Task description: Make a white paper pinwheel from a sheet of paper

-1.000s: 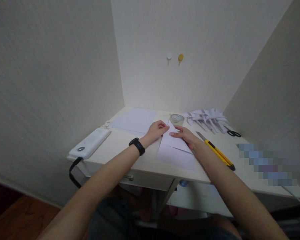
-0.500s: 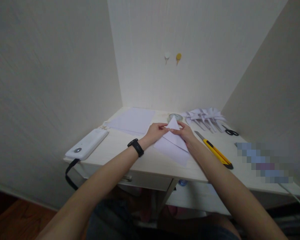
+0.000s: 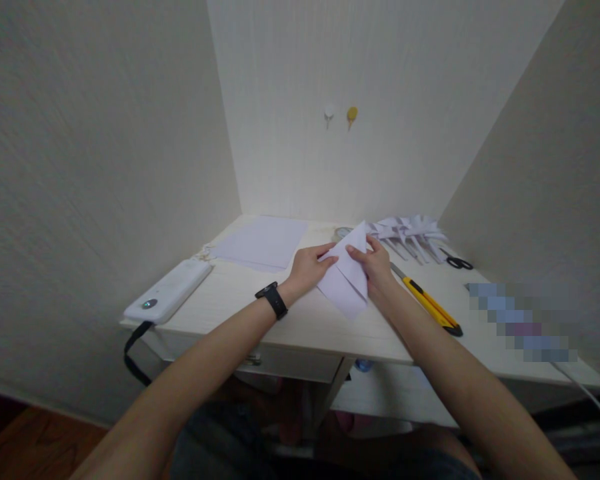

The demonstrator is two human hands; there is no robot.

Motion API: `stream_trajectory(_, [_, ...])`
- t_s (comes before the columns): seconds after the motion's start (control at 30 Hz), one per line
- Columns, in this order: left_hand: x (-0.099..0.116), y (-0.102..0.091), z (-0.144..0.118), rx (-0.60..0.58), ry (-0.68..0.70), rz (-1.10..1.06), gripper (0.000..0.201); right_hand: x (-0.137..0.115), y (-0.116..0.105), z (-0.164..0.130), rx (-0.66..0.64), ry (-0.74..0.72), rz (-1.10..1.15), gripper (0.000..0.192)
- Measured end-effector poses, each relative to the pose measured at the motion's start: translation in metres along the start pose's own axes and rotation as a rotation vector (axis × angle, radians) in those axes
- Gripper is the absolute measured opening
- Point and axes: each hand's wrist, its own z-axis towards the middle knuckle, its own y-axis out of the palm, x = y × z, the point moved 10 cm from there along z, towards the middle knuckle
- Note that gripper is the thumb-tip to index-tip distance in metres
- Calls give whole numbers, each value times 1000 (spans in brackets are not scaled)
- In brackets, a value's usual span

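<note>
A white folded paper (image 3: pixel 347 280) is lifted off the bench (image 3: pixel 290 320) — left hand (image 3: pixel 307 267) and right hand (image 3: pixel 377 267) pinch it with their fingers; just right lies a yellow utility knife (image 3: pixel 427 303), a tape roll (image 3: pixel 343 233) probably behind

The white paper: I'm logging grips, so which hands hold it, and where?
Both hands hold the folded paper: left hand at its left edge, right hand at its right edge.
</note>
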Motion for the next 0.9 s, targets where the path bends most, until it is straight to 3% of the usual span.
stream_trajectory(0.33, [-6, -2, -2, 39, -96, -107, 35, -9, 6, -9, 2, 38, 72, 67])
stream_trajectory(0.73, [-6, -2, 1, 41, -54, -89, 30, -10, 5, -8, 33, 21, 145, 66])
stream_trajectory(0.9, [-2, -1, -1, 25, -50, -103, 28, -17, 9, -3, -74, 55, 212, 43])
